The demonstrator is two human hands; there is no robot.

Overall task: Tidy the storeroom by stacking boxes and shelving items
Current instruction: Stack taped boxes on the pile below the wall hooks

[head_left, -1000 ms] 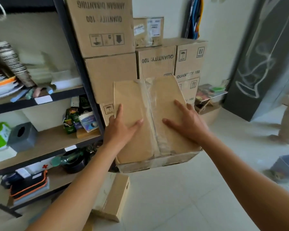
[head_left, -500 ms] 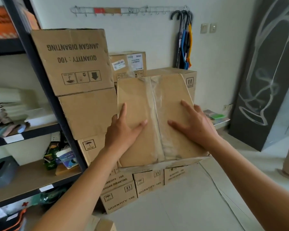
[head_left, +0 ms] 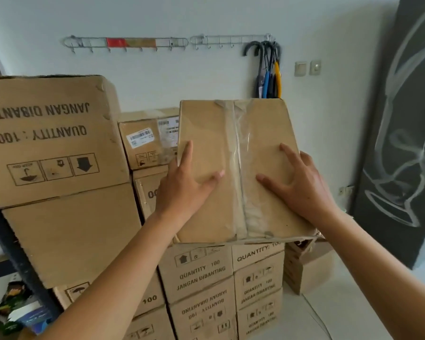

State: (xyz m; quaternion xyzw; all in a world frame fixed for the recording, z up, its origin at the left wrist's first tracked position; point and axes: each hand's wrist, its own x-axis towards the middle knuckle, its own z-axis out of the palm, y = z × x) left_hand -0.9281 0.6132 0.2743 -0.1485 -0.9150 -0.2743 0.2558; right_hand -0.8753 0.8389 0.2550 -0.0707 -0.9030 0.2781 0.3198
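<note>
We see both hands on one taped carton point(head_left: 261, 128), held up at chest level in mid-frame and tilted with its top face toward the camera. Clear tape runs down the middle seam. The left hand point(head_left: 185, 192) lies flat on the left half, its fingers point(head_left: 189, 149) spread wide and straight, with the index along the left edge and the thumb pointing inward. The right hand point(head_left: 302, 190) mirrors it on the right half, fingers straight and splayed. We cannot tell whether the outer fingers hook over the sides.

The carton's near edge sits over the stacked cartons point(head_left: 201, 273) printed "QUANTITY 100 / JANGAN DIBANTING". We cannot tell whether it touches them or hangs just above.

To the left is a large carton point(head_left: 49, 138) with upside-down print, on top of a plain one. Behind the held carton's left edge is a small labelled carton point(head_left: 145, 141). A dark shelf post point(head_left: 9, 244) stands at far left.

On the wall there is a hook rail point(head_left: 125, 42), with umbrellas point(head_left: 268, 69) hanging at its right end and switches point(head_left: 307, 68) beside them. A dark panel point(head_left: 402, 143) with pale swirls leans at the right.
</note>
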